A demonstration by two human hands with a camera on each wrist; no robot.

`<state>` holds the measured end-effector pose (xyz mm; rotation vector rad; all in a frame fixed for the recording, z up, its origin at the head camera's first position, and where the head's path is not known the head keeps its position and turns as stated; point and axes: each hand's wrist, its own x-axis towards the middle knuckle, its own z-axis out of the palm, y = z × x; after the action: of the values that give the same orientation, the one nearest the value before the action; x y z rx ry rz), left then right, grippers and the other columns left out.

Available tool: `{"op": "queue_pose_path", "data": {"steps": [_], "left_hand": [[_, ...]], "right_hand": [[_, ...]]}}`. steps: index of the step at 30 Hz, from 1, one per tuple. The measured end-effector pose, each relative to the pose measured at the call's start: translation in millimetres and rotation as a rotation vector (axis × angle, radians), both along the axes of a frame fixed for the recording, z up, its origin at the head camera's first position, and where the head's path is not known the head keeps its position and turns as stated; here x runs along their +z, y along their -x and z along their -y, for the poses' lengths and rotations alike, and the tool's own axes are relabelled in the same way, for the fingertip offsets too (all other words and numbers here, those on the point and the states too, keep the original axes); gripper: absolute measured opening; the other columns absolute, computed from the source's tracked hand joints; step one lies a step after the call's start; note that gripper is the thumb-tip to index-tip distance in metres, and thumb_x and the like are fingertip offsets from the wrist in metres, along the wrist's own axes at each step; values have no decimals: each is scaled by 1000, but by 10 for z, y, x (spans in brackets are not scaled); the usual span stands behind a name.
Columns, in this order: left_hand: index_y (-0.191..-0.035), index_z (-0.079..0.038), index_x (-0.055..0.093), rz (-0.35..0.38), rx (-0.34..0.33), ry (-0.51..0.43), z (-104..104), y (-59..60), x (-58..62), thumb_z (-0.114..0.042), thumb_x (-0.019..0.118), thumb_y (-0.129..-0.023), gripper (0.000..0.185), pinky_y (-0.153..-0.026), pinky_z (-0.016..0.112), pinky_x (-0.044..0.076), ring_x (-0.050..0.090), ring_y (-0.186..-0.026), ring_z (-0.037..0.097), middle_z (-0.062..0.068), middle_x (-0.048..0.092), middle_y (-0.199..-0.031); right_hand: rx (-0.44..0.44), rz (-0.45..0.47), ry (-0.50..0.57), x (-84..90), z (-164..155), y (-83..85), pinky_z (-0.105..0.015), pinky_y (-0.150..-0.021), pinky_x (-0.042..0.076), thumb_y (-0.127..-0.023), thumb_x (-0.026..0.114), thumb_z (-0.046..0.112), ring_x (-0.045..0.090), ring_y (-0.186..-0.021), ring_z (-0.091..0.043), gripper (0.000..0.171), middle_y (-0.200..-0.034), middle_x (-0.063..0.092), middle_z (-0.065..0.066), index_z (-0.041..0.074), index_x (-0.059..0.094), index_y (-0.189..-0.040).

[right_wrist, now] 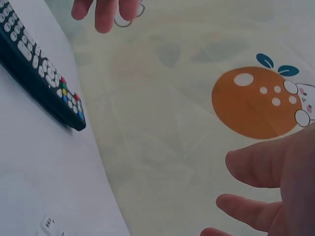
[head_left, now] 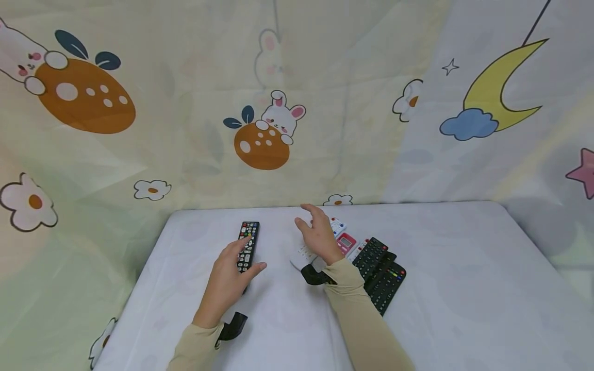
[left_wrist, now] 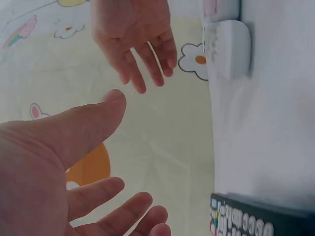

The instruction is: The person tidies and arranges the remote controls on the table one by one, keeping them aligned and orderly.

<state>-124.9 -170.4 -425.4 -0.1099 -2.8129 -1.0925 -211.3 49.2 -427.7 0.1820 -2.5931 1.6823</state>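
My left hand hovers open over the near end of a black remote with coloured buttons, which lies flat on the white table. In the left wrist view the left hand has spread fingers that hold nothing, and the black remote lies just beyond them. My right hand is raised with its fingers spread, above a white remote at the left of a pile of remotes. In the right wrist view the right hand is empty and the black remote lies to the left.
The pile to the right holds a pink-and-white remote and two black remotes, partly under my right sleeve. A cartoon-print cloth hangs behind and around the table. A white remote lies at the table's far edge.
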Motion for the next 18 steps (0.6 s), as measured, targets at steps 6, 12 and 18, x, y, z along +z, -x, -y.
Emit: {"op": "queue_pose_path", "data": {"steps": [6,12,18], "left_hand": [[-145,-7,52,-30,-42,-38,-148,92,5,-29,83,-85,72,-102,53,44,54,-126,35,17,52,-144],[-144,-7,54,-31,-66,-78,-306,173,5,-25,84,-83,70,-97,47,50,56,-120,31,13,54,-143],[-143,-8,55,-12,-73,-103,-478,204,22,-25,84,-83,69,-95,46,51,58,-120,31,12,56,-142]], "right_hand": [[-69,54,-33,-19,-109,36,-54,-111,35,-103,56,25,40,-138,-38,50,-155,39,-16,8,45,-149],[-88,95,-47,-35,-210,87,-55,-115,28,-103,55,26,31,-144,-36,51,-157,35,-17,8,44,-150],[-125,148,-89,-128,-301,154,-56,-116,24,-103,54,28,26,-147,-36,54,-158,33,-18,9,42,-152]]}}
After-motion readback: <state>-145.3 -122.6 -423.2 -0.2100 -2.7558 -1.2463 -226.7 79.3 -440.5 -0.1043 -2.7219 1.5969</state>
